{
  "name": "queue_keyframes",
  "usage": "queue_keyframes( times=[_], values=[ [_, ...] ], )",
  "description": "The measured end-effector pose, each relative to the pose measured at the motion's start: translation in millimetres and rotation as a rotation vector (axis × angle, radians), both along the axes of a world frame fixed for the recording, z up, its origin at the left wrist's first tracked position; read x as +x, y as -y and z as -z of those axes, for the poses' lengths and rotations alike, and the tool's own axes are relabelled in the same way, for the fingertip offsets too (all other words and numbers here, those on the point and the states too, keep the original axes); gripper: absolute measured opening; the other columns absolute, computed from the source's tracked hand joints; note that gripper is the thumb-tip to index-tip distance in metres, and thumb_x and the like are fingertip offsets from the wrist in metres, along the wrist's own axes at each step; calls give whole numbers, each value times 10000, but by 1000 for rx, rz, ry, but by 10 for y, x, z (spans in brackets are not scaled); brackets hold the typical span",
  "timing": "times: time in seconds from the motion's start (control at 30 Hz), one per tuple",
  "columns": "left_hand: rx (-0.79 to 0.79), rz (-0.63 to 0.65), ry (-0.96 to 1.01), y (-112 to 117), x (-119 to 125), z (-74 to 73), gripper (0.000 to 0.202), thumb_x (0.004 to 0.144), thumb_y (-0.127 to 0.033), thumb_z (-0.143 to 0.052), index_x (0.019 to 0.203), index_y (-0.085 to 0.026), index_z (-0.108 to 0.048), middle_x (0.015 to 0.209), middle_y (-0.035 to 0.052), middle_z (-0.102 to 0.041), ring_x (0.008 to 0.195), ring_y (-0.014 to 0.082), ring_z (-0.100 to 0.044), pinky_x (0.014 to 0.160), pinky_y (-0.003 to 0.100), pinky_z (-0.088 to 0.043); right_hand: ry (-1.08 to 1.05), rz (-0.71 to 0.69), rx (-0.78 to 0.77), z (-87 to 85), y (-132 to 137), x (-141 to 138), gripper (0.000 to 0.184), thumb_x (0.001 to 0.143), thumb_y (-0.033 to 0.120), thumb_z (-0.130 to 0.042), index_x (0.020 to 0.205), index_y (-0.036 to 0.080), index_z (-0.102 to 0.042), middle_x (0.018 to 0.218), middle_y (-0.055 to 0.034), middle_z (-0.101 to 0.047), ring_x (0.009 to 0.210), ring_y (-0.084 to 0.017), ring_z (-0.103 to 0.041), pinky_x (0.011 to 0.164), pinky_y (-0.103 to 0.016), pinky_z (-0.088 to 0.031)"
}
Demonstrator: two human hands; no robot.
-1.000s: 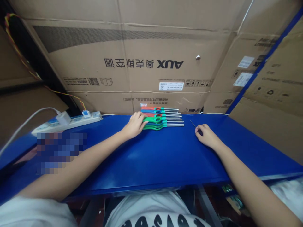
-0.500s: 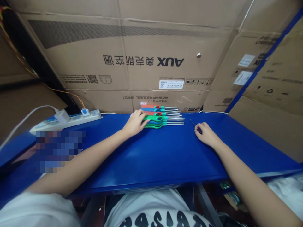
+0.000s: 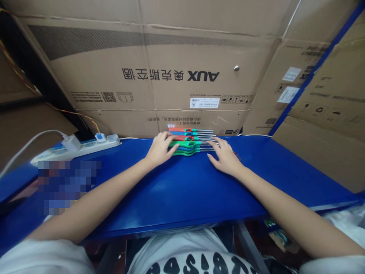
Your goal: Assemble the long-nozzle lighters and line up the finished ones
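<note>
Looked like a small workshop or packing station to me, not anybody's home. The blue workbench was walled in with flattened cardboard cartons, one of them with a shipping label on it, next to a blue metal post. A power strip sat at the back edge with twisted wires running behind it, plus a neat row of identical stick lighters, batch-work style.

The stack of lighters lay at the rear of the table, before the cardboard boxes, between the left hand and the right hand. The power strip lay well to the left.
</note>
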State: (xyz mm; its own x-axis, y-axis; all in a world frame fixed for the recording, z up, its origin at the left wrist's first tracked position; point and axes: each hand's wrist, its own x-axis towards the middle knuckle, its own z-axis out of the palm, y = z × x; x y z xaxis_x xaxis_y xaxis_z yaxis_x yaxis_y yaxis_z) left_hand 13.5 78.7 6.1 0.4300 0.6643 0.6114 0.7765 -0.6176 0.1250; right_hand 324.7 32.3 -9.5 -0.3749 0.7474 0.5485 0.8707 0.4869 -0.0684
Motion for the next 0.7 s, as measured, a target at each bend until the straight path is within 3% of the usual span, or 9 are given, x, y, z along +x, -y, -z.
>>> queue_keyframes(
  times=[0.17,0.27,0.43,0.57,0.7],
  values=[
    [-142,-82,58,-88,96,-57,461,1076,-420,-320,1389,-183,-562,1424,142,-567,1330,293,-502,1117,486,-432,-200,21,-109,-120,-326,-412,703,946,609,-524,1510,192,-467,1564,-191,-433,1437,-362,-412,1178,-572,-368],
    [-178,-139,-60,-152,206,-102,467,1065,-412,-348,1414,-180,-554,1558,145,-480,1441,316,-418,1198,519,-340,-188,66,-212,-229,-637,-597,699,997,607,-433,1558,191,-428,1647,-162,-356,1518,-338,-314,1237,-542,-279],
    [-224,-189,-121,-238,406,-196,436,1023,-439,-431,1317,-182,-625,1505,175,-541,1426,358,-447,1167,580,-356,-147,88,-320,-359,-1056,-750,597,1056,559,-303,1475,210,-545,1568,-134,-501,1469,-329,-409,1195,-540,-337],
    [-235,-188,-159,-308,538,-272,431,1010,-430,-436,1305,-180,-628,1429,166,-603,1361,353,-517,1148,565,-379,-79,58,-323,-365,-1136,-776,482,1053,494,-386,1345,217,-651,1450,-131,-597,1370,-327,-495,1152,-539,-373],
    [-240,-179,-209,-299,621,-283,437,997,-400,-448,1320,-167,-628,1402,162,-628,1302,357,-561,1104,538,-419,-50,52,-314,-347,-1117,-769,429,1046,455,-430,1295,210,-679,1414,-133,-580,1329,-302,-509,1098,-482,-425]
  ],
)
